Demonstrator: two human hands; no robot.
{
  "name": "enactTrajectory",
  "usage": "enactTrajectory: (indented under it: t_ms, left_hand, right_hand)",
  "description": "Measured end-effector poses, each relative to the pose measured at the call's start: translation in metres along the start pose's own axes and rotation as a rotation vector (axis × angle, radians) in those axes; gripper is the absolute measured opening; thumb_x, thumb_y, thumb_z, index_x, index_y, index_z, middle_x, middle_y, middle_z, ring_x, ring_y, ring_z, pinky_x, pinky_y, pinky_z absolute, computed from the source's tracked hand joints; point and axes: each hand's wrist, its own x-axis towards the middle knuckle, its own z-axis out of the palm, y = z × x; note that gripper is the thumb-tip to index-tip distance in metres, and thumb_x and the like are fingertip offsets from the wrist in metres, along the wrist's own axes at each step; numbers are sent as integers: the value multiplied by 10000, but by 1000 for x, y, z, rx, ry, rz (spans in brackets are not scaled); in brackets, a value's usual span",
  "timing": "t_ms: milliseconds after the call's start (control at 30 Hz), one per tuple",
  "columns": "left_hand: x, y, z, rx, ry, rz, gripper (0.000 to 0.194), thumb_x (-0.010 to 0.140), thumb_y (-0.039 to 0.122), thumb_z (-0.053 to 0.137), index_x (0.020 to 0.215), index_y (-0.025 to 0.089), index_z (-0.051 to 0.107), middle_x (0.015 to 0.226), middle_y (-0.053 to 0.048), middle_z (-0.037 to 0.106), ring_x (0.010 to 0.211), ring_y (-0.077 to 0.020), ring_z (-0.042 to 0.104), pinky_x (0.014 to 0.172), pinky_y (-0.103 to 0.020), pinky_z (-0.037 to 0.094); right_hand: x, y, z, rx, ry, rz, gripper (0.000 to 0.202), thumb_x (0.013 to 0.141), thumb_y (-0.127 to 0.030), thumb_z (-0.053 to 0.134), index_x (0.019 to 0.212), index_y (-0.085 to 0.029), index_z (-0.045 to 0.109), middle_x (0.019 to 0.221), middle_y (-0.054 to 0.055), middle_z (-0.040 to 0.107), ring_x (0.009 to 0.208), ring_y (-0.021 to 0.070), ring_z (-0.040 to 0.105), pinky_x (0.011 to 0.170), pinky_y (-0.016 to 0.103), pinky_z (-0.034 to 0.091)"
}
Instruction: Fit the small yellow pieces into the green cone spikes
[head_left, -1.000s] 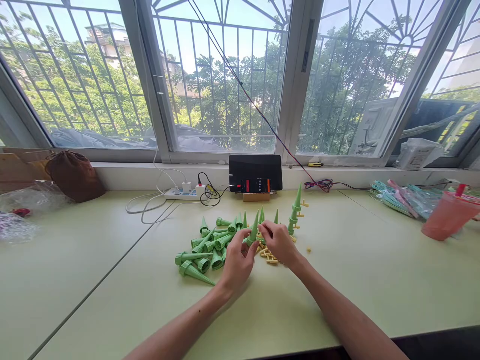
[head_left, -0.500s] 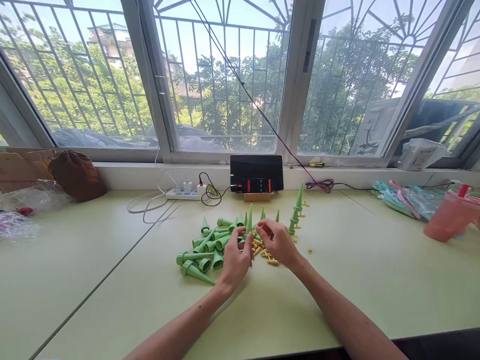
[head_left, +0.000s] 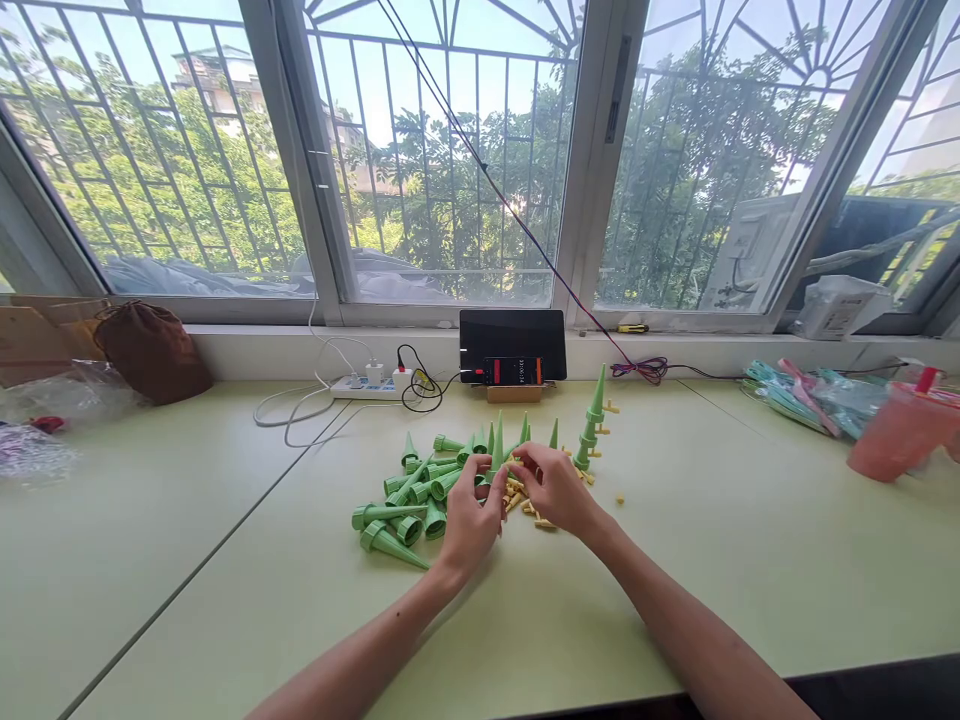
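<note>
My left hand [head_left: 475, 508] is closed around the base of a green plastic watering spike [head_left: 499, 446], which points upward. Close against it, my right hand [head_left: 553, 484] pinches a small yellow valve piece [head_left: 513, 463] at the spike's side, partly hidden by the fingers. Beneath the hands lies a heap of yellow valve pieces [head_left: 546, 523]. Many loose green spikes [head_left: 386, 513] are piled to the left of my left hand. Right of my right hand stands a stack of green spikes [head_left: 590, 430] with yellow valves sticking out to the right.
A phone [head_left: 514, 371] leans before a dark tablet [head_left: 512, 335] at the back. The power strip [head_left: 346, 389] and its cables lie left of them. At the right are a red cup [head_left: 892, 430] and plastic packets [head_left: 795, 398]; a brown drawstring bag [head_left: 154, 352] sits far left.
My right hand has shifted slightly left, bringing the yellow valve piece up to the spike. My left hand holds the spike in nearly the same place.
</note>
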Motion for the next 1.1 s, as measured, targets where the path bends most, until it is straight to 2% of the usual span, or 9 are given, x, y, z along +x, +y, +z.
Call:
enactTrajectory:
  t_ms: [167,367,567,933,1100]
  left_hand:
    - [-1,1,-1,6,3,13,351,827,497,573,992,199,487,906,-8,559,390,-38,478,315,-172,336]
    - [0,3,-1,5,-4,11,374,818,509,576,1011,197,501,951,-27,572,408,-37,489,319,-169,346]
    - [-1,-1,-1,3,-5,11,371,823,490,578,1046,204,503,961,-25,567,399,-32,480,319,-171,343]
    - [-1,2,0,3,-18,12,364,834,473,572,1070,207,495,985,-33,559,400,-36,489,314,-182,363]
    - [-1,1,-1,-3,-16,8,372,830,474,576,1079,209,496,984,-30,573,390,-33,479,315,-185,365]
  right_hand:
    - [0,1,0,-26,-18,-9,150,918,-240,472,840,-168,578,679,15,576,571,126,461,562,235,360]
    - [0,-1,-1,-19,-75,-23,229,946,-218,405,760,-173,532,703,28,581,619,136,494,584,235,354]
    - [0,-2,-1,-54,-87,-31,271,954,-225,379,698,-187,460,651,9,538,573,128,450,560,232,317]
    - [0,2,1,-64,-100,7,316,977,-281,341,677,-196,390,595,-24,453,526,112,365,536,233,268]
    - [0,3,2,-58,-108,19,326,987,-296,322,690,-193,405,606,-15,486,524,108,387,532,232,268]
